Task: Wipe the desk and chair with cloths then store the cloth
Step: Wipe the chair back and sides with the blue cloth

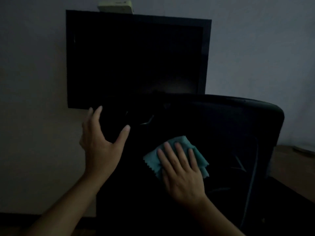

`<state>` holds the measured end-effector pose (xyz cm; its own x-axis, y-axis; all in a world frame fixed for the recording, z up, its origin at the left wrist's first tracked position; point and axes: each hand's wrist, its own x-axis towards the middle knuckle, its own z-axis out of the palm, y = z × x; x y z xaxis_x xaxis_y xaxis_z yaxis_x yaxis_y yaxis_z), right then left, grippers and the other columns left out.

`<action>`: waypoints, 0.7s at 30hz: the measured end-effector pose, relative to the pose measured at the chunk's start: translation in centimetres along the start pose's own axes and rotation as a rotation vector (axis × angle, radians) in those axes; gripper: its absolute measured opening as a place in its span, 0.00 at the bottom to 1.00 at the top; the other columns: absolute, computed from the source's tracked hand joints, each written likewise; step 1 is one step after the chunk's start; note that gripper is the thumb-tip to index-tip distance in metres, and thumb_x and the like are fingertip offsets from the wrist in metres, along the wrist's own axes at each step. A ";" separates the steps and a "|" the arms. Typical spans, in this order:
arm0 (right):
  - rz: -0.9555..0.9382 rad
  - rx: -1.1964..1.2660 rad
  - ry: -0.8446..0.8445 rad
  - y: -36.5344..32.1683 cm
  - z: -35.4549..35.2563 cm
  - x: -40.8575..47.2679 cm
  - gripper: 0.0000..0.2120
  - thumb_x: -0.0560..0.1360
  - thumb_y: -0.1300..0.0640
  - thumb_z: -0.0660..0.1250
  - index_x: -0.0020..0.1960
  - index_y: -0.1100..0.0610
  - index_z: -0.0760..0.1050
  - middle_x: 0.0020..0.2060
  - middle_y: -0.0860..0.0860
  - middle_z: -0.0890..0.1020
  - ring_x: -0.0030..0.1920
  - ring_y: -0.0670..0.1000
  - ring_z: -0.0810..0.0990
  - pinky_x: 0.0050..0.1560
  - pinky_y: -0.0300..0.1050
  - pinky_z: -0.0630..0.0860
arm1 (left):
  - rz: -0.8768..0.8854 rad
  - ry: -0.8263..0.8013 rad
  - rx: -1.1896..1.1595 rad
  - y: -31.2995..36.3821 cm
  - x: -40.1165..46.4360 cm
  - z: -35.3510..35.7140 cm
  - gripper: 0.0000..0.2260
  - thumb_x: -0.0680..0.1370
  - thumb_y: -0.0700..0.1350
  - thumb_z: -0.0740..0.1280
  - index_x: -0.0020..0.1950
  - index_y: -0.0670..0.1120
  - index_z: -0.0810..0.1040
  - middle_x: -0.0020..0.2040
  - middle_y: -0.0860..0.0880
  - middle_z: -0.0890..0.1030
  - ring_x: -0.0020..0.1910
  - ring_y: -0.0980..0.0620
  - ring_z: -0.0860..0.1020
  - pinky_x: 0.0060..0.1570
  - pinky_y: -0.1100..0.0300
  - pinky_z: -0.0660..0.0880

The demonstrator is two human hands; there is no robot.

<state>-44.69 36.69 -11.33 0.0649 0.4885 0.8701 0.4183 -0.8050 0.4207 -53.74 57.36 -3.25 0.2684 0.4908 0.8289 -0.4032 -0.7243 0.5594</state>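
Observation:
The room is dim. A black chair (230,126) fills the lower middle and right of the view, its backrest facing me. A teal cloth (179,143) lies flat against the backrest. My right hand (180,171) presses on the cloth with straight, spread fingers. My left hand (102,138) is at the chair's left edge, fingers extended and thumb spread toward the dark surface; whether it touches the chair cannot be made out. The desk (293,169) shows as a brownish surface at the right, behind the chair.
A large dark monitor (136,57) stands behind the chair against the wall, with a small pale box (115,6) above its top edge. A flat grey object (303,150) lies on the desk at the far right.

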 end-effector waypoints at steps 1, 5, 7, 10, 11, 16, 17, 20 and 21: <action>-0.004 0.002 0.003 0.2 0.0 0.8 0.28 0.79 0.47 0.56 0.78 0.51 0.59 0.78 0.50 0.58 0.79 0.53 0.49 0.78 0.57 0.45 | -0.145 0.010 -0.087 -0.5 0.4 -0.5 0.37 0.71 0.65 0.70 0.75 0.59 0.57 0.75 0.54 0.60 0.73 0.55 0.62 0.70 0.53 0.60; -0.009 0.013 0.095 1.2 -2.5 10.2 0.27 0.81 0.49 0.53 0.79 0.52 0.55 0.79 0.51 0.54 0.79 0.55 0.47 0.77 0.59 0.42 | -0.561 -0.165 -0.383 -1.5 2.0 -1.6 0.32 0.63 0.71 0.70 0.64 0.61 0.70 0.59 0.58 0.78 0.55 0.58 0.79 0.48 0.63 0.76; 0.035 0.021 0.123 1.1 -3.4 13.8 0.27 0.83 0.48 0.50 0.80 0.53 0.53 0.80 0.52 0.52 0.79 0.56 0.46 0.77 0.60 0.42 | -0.562 -0.229 -0.389 -2.2 2.1 -1.7 0.21 0.64 0.71 0.70 0.53 0.64 0.74 0.49 0.61 0.80 0.46 0.61 0.81 0.38 0.66 0.74; 0.005 0.029 0.092 -1.8 -2.8 12.3 0.28 0.81 0.49 0.52 0.79 0.55 0.54 0.79 0.53 0.54 0.79 0.58 0.47 0.77 0.61 0.42 | -0.499 -0.197 -0.366 -2.8 2.1 -2.1 0.20 0.63 0.70 0.70 0.49 0.63 0.77 0.45 0.60 0.82 0.42 0.61 0.82 0.37 0.67 0.75; -0.080 0.008 0.045 -2.9 -2.3 10.4 0.29 0.79 0.49 0.55 0.79 0.55 0.56 0.79 0.53 0.56 0.79 0.57 0.49 0.77 0.60 0.43 | -0.476 -0.175 -0.358 -3.1 2.1 -2.2 0.21 0.62 0.70 0.69 0.49 0.61 0.77 0.45 0.60 0.82 0.42 0.61 0.82 0.37 0.66 0.75; -0.340 -0.128 -0.088 -3.3 -2.9 10.2 0.29 0.77 0.48 0.55 0.77 0.52 0.62 0.77 0.52 0.63 0.77 0.54 0.55 0.76 0.58 0.49 | -0.402 -0.127 -0.327 -4.2 2.0 -1.5 0.19 0.66 0.65 0.73 0.50 0.56 0.79 0.46 0.56 0.83 0.45 0.55 0.82 0.46 0.55 0.79; -0.299 -0.114 -0.040 -3.2 -3.4 12.8 0.29 0.77 0.48 0.55 0.77 0.52 0.61 0.77 0.52 0.62 0.78 0.55 0.55 0.76 0.59 0.49 | -0.385 -0.106 -0.322 -4.5 2.0 -1.2 0.15 0.69 0.61 0.74 0.49 0.55 0.79 0.45 0.55 0.83 0.46 0.53 0.82 0.47 0.53 0.80; -0.056 -0.049 0.032 -3.4 -4.7 18.4 0.28 0.80 0.47 0.50 0.79 0.53 0.56 0.78 0.53 0.58 0.79 0.56 0.50 0.77 0.61 0.47 | -0.388 -0.107 -0.376 -4.9 1.7 -0.7 0.13 0.69 0.61 0.73 0.49 0.57 0.81 0.44 0.58 0.84 0.44 0.58 0.82 0.45 0.58 0.79; -0.009 -0.029 0.037 -4.0 -4.5 18.6 0.29 0.80 0.47 0.50 0.79 0.54 0.55 0.79 0.53 0.57 0.79 0.56 0.50 0.77 0.61 0.47 | -0.406 -0.111 -0.395 -5.1 1.6 -0.7 0.11 0.70 0.61 0.72 0.47 0.57 0.81 0.43 0.59 0.84 0.43 0.59 0.82 0.43 0.61 0.78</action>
<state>-49.21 47.50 4.25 0.0277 0.4838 0.8747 0.3926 -0.8100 0.4356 -51.83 62.18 -4.77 0.5517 0.6224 0.5552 -0.5389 -0.2421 0.8068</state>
